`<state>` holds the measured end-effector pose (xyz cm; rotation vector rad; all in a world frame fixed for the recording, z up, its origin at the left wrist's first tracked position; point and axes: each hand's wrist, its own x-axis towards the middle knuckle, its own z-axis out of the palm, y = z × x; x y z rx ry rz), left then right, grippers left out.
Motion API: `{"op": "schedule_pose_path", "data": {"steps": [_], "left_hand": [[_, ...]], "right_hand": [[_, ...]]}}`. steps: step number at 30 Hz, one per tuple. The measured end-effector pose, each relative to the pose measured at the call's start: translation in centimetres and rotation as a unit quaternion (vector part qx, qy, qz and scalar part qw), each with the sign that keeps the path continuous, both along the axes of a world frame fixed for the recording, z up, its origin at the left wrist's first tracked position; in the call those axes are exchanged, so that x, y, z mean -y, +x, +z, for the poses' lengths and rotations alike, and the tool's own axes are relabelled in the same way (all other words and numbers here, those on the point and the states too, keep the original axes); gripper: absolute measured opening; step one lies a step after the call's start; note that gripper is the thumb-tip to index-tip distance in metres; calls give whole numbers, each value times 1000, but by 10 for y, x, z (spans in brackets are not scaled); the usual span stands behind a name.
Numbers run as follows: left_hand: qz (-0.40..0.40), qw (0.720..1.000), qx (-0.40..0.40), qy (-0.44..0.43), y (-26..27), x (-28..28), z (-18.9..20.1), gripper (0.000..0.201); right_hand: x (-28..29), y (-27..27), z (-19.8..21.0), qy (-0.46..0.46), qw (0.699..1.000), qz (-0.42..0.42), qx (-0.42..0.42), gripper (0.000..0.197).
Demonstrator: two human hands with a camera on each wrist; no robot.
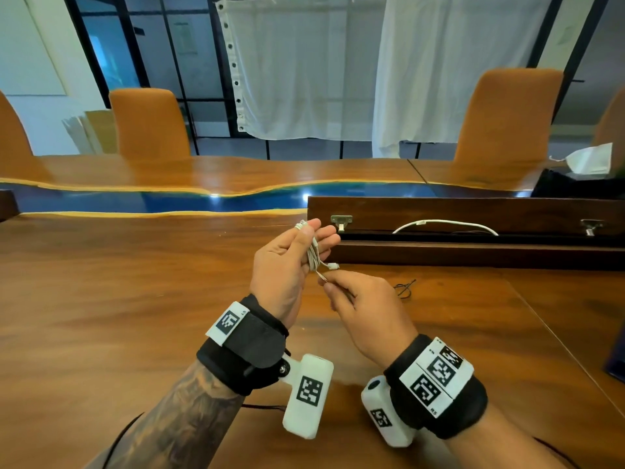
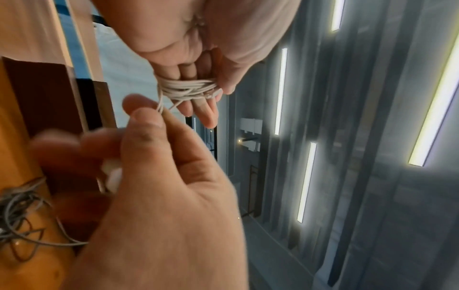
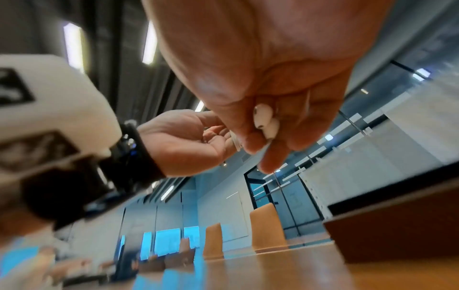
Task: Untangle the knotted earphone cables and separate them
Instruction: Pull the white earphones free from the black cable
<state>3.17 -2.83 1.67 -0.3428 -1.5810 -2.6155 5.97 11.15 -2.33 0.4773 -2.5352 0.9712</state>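
Observation:
A white earphone cable (image 1: 313, 255) is wound in several loops around the fingers of my left hand (image 1: 314, 233), and the thumb presses the coil (image 2: 188, 88) against them. Just below it, my right hand (image 1: 331, 282) pinches a short free stretch of that cable between thumb and forefinger. The two white earbuds (image 3: 265, 123) lie tucked in the right palm, under curled fingers. Both hands hover above the wooden table (image 1: 135, 299). A second, dark earphone cable (image 1: 404, 287) lies loose on the table right of my hands, seen as a grey tangle (image 2: 22, 212) in the left wrist view.
A long dark wooden cable trough (image 1: 473, 211) with its lid up runs across the table behind my hands, with a white cord (image 1: 446, 225) inside. Orange chairs (image 1: 148, 123) stand at the far side. A white face mask (image 1: 588, 159) lies on a black object at the far right.

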Motion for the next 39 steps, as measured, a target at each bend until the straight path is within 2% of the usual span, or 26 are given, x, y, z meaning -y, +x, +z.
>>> {"op": "schedule_pose_path", "data": {"steps": [3, 5, 7, 10, 13, 18, 22, 26, 31, 33, 35, 37, 39], "left_hand": [[-11, 999, 26, -43, -4, 4, 1, 24], [-24, 990, 29, -137, -7, 7, 1, 24], [-20, 964, 10, -267, -9, 10, 1, 30], [-42, 917, -19, -396, -10, 8, 1, 57], [-66, 880, 2, -470, -6, 6, 6, 83], [-155, 857, 27, -491, -5, 6, 23, 91], [-187, 837, 14, -514, -14, 9, 26, 93], [-147, 858, 10, -492, -13, 7, 24, 64], [-74, 872, -33, -482, -9, -1, 14, 58], [-103, 894, -22, -435, -9, 2, 13, 51], [-171, 906, 4, -386, -11, 8, 13, 44], [-204, 899, 9, -387, -11, 11, 13, 45], [-192, 890, -11, -412, -9, 11, 14, 55]], "right_hand": [[1, 4, 3, 86, 992, -7, -91, 17], [0, 6, 6, 117, 983, 24, -142, 15], [-2, 5, 7, 145, 972, 49, -177, 16], [-4, 2, 7, 155, 968, 61, -185, 7], [-5, 2, 5, 151, 970, 74, -174, 14], [-5, 0, 10, 86, 989, 64, -101, 11], [-9, 0, 9, 68, 992, 66, -85, 10], [-12, -1, 12, 80, 989, 69, -106, 11], [-18, -3, 13, 70, 985, 88, -130, 12], [-23, -2, 14, 63, 984, 98, -133, 13], [-28, -2, 13, 61, 985, 97, -126, 14], [-31, -3, 11, 35, 989, 100, -105, 16], [-30, -5, 11, 3, 990, 113, -79, 16]]}}
